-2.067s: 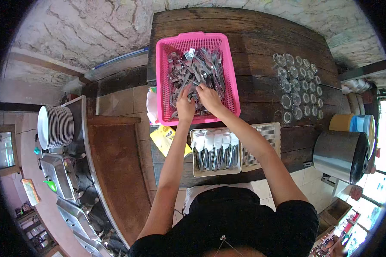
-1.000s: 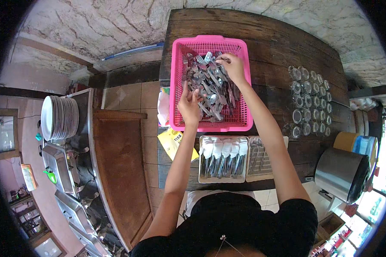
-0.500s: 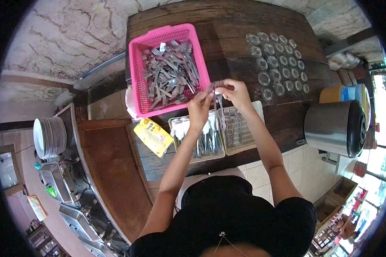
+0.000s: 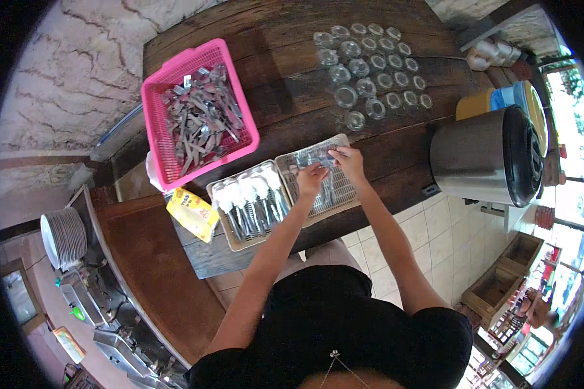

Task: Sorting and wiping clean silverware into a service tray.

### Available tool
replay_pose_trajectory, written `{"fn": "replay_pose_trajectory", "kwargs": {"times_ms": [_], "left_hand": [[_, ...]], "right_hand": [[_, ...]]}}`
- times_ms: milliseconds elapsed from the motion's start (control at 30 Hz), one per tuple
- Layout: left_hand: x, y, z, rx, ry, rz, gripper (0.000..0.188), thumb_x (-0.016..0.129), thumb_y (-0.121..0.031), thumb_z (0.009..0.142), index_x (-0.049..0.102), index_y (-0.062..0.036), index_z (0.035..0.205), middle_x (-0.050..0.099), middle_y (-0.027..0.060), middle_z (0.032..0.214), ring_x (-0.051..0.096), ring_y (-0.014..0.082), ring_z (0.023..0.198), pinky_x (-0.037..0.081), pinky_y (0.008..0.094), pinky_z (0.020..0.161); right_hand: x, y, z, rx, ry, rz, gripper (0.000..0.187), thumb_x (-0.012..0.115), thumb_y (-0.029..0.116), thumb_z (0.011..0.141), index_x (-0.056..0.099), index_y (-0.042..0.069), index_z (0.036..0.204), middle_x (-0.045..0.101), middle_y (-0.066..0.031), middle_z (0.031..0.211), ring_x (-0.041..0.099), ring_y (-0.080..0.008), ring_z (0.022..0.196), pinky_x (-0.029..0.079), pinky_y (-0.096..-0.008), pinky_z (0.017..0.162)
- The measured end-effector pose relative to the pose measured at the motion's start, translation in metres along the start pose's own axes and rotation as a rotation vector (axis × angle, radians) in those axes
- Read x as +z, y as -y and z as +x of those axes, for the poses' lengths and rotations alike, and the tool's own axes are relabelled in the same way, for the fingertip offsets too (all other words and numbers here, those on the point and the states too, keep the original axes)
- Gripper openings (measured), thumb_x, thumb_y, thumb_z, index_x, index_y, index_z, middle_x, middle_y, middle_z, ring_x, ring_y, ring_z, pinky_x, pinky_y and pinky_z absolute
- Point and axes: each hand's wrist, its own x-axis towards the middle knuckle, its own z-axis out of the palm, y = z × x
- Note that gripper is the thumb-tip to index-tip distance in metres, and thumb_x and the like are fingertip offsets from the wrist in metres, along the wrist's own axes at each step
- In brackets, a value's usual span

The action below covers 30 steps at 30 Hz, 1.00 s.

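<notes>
Left hand [image 4: 313,177] and right hand [image 4: 349,163], nearly closed, pinched shiny cutlery [image 4: 323,160]; two trays [image 4: 344,192] sat lower right of one basket [image 4: 243,97].

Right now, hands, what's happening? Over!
Left hand and right hand: over right cream basket. Silver cutlery inside. White-topped cutlery just left; nothing seen blocking.

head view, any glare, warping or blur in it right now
Head view: bright openings at the right blow out to white; head view: the lens bows the left counter and blackens the corners; head view: cutlery details at the left hand and right hand look soft.
</notes>
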Motion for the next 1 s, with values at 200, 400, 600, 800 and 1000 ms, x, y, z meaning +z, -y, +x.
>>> {"fn": "replay_pose_trajectory", "kwargs": {"times_ms": [200, 400, 600, 800, 1000], "left_hand": [[0.020, 0.017, 0.011, 0.002, -0.215, 0.420, 0.026, 0.062, -0.007, 0.069, 0.056, 0.0063, 0.090, 0.059, 0.0089, 0.067, 0.056, 0.0117, 0.059, 0.047, 0.0231, 0.051], [-0.002, 0.055, 0.033, 0.090, -0.361, 0.418, 0.016, 0.062, -0.009, 0.066, 0.063, -0.0032, 0.081, 0.061, 0.0045, 0.065, 0.059, 0.0117, 0.060, 0.046, 0.0242, 0.054], [0.002, 0.043, 0.025, 0.034, -0.383, 0.163, 0.021, 0.061, -0.007, 0.066, 0.060, -0.0002, 0.086, 0.062, 0.0060, 0.068, 0.059, 0.0112, 0.060, 0.047, 0.0234, 0.055], [0.014, 0.009, 0.005, 0.081, -0.434, 0.650, 0.020, 0.063, -0.014, 0.064, 0.061, -0.0038, 0.081, 0.061, 0.0079, 0.069, 0.060, 0.0166, 0.063, 0.046, 0.0260, 0.057], [0.010, 0.010, 0.004, 0.150, -0.461, 0.750, 0.016, 0.063, -0.019, 0.064, 0.061, -0.0092, 0.075, 0.060, 0.0061, 0.067, 0.059, 0.0223, 0.062, 0.046, 0.0310, 0.056]], "right_hand": [[-0.009, -0.033, 0.008, -0.104, -0.160, -0.088, 0.013, 0.055, 0.008, 0.072, 0.060, 0.000, 0.081, 0.057, -0.0071, 0.069, 0.048, -0.0094, 0.042, 0.038, -0.0224, 0.040], [0.017, -0.035, 0.018, -0.370, -0.162, -0.378, 0.013, 0.057, 0.008, 0.069, 0.058, -0.002, 0.077, 0.055, -0.0133, 0.070, 0.054, -0.0218, 0.052, 0.041, -0.0297, 0.044], [0.017, -0.044, 0.025, -0.266, -0.235, -0.490, 0.012, 0.060, 0.010, 0.066, 0.057, 0.003, 0.075, 0.055, -0.0145, 0.067, 0.054, -0.0309, 0.064, 0.042, -0.0366, 0.056], [0.022, -0.056, 0.024, -0.168, -0.226, -0.454, 0.019, 0.062, 0.007, 0.064, 0.047, 0.004, 0.075, 0.055, -0.0122, 0.066, 0.054, -0.0299, 0.063, 0.041, -0.0370, 0.055], [0.027, -0.045, 0.023, -0.335, -0.181, -0.518, 0.016, 0.059, 0.005, 0.065, 0.047, 0.004, 0.075, 0.054, -0.0119, 0.069, 0.053, -0.0301, 0.065, 0.041, -0.0379, 0.056]]}}
